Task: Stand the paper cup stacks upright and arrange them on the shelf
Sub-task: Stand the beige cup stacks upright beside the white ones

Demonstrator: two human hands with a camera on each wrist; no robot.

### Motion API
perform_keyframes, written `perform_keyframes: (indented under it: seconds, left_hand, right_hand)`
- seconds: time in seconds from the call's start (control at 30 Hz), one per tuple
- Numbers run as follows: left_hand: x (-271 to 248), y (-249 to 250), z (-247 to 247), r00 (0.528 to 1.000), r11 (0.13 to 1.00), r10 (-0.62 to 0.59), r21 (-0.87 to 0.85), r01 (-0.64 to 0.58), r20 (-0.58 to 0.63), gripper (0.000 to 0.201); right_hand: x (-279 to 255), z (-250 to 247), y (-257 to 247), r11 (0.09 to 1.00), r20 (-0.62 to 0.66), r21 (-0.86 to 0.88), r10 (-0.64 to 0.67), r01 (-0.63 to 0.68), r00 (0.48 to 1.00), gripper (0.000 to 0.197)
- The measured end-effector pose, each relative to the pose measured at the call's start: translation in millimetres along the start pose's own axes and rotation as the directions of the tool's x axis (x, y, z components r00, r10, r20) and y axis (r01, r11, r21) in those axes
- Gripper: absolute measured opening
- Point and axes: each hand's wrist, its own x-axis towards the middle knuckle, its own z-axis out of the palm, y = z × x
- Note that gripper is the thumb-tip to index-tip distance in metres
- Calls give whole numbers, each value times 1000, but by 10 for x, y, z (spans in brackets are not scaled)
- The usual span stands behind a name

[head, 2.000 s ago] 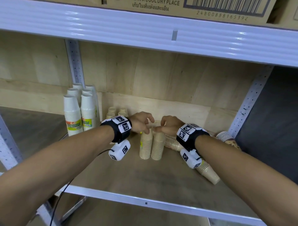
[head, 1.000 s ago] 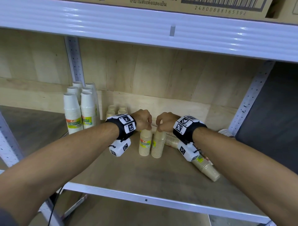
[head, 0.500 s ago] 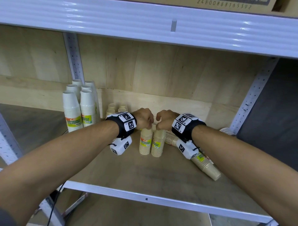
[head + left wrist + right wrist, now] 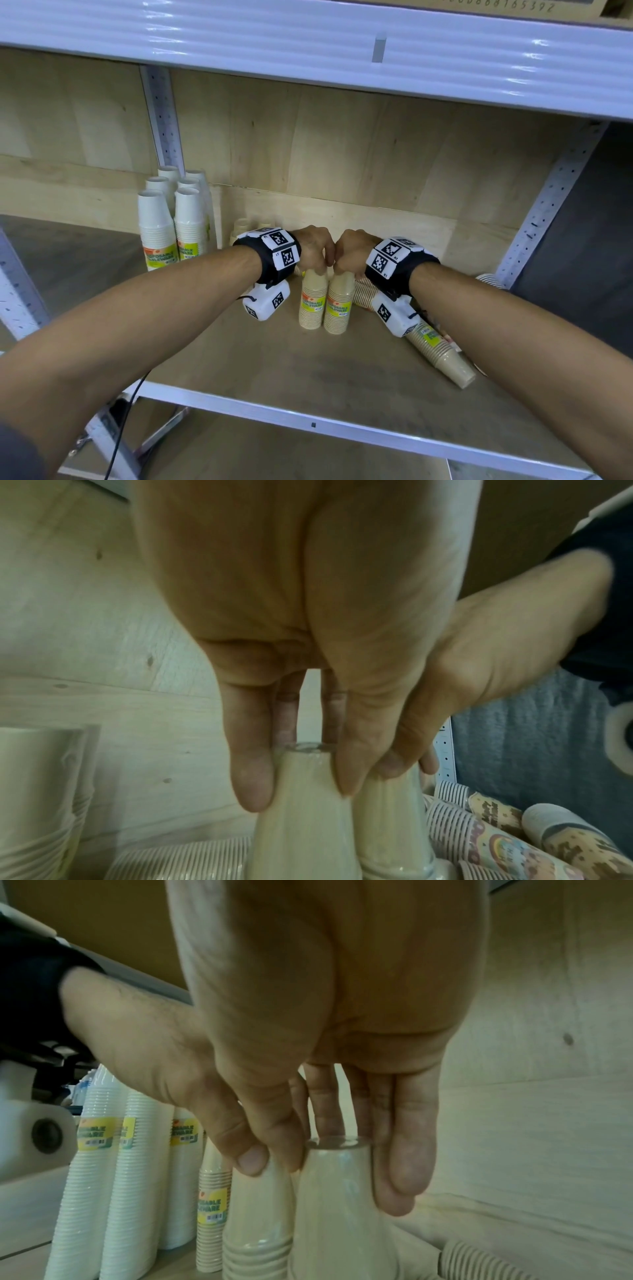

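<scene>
Two tan paper cup stacks stand upright side by side mid-shelf, their yellow labels facing me. My left hand point(image 4: 315, 251) pinches the top of the left stack point(image 4: 311, 305) from above. My right hand point(image 4: 349, 255) pinches the top of the right stack point(image 4: 339, 308) the same way. In the left wrist view my left hand point(image 4: 301, 777) has its fingers and thumb round the left stack point(image 4: 301, 831). In the right wrist view my right hand point(image 4: 342, 1164) clasps the right stack point(image 4: 339, 1231). Another tan stack point(image 4: 442, 353) lies on its side at the right.
Several white cup stacks point(image 4: 171, 226) stand upright at the back left, with small tan stacks point(image 4: 243, 224) behind my left wrist. More stacks lie behind my right wrist point(image 4: 363, 294) and at the far right point(image 4: 489, 279). The shelf's front rail point(image 4: 308, 423) is near.
Both hands stayed on the tops of the two stacks and twisted them, so the yellow labels, first turned away, now face front.
</scene>
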Motion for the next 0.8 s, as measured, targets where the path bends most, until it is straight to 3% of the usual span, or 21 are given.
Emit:
perform_keyframes:
  seconds: [0.3,0.63,0.8]
  left_hand:
    - [-137,-180,-252,996,997,-75,11,74,47,28]
    - [-425,-658,-424,960,959,-279,40,279,-23,25]
    - [-548,-845,-430,947,948,-317,26,318,-48,26]
  right_hand:
    - [138,-47,-217,998,-21,22,-57,57,998,26]
    - [368,36,-684,982,-43,46,-181,183,982,27]
    - [491,146,-887,974,-75,55,-217,222,973,26]
